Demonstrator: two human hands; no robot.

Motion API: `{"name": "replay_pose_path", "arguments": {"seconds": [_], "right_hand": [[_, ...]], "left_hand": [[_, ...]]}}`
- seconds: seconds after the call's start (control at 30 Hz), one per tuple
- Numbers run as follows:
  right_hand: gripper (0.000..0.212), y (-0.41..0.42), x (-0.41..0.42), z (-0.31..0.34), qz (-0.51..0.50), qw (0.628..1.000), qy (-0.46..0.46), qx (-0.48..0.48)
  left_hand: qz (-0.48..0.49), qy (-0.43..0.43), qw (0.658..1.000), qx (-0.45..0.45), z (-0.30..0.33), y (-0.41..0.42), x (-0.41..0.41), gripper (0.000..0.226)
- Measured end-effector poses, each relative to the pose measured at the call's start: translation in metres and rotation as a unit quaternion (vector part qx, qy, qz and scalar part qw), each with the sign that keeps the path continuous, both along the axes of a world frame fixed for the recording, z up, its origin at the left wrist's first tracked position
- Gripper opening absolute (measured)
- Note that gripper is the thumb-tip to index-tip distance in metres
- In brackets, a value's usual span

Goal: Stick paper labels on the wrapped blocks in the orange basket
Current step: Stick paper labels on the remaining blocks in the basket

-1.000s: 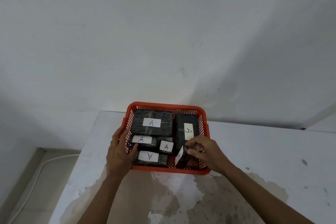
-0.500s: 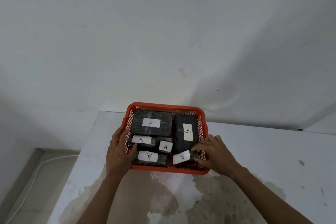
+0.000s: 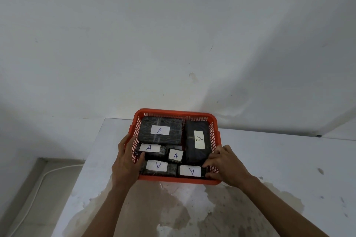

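Note:
An orange basket [image 3: 174, 178] sits on the table near the wall. Inside lie several dark wrapped blocks, each with a white paper label marked "A": a big one [image 3: 160, 131] at the back left, a long one [image 3: 197, 140] at the right, smaller ones in front. My left hand [image 3: 128, 157] grips the basket's left wall, thumb inside. My right hand [image 3: 224, 164] reaches over the right front corner, fingers pinching the end of the front-right block [image 3: 190, 171], which lies flat with its label up.
The white table [image 3: 279, 159] has a worn, stained patch in front of the basket. A plain wall rises right behind it. A white cable [image 3: 36, 188] runs along the floor past the table's left edge.
The front-right block stood tilted on edge in my right hand; it now lies flat in the basket, label up. My left hand has kept its grip on the basket.

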State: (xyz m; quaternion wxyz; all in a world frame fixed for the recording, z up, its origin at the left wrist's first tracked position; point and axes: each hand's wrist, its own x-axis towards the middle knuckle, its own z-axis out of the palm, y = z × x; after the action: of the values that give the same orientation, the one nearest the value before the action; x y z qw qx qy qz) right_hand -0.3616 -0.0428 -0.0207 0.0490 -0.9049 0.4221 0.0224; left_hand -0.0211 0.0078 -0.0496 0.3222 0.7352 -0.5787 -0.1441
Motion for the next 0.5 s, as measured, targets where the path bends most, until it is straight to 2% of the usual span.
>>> {"name": "replay_pose_path", "arguments": {"seconds": [0.2,0.5], "right_hand": [[0.03,0.002,0.006,-0.004,-0.024,0.999,-0.023,-0.004],[0.035,-0.001,0.011,-0.003,-0.005,1.0,0.025,-0.012]], "left_hand": [[0.027,0.003,0.999,0.032,-0.002,0.001,-0.001,0.073],[0.024,0.019,0.997,0.077,-0.003,-0.001,0.0,0.072]]}}
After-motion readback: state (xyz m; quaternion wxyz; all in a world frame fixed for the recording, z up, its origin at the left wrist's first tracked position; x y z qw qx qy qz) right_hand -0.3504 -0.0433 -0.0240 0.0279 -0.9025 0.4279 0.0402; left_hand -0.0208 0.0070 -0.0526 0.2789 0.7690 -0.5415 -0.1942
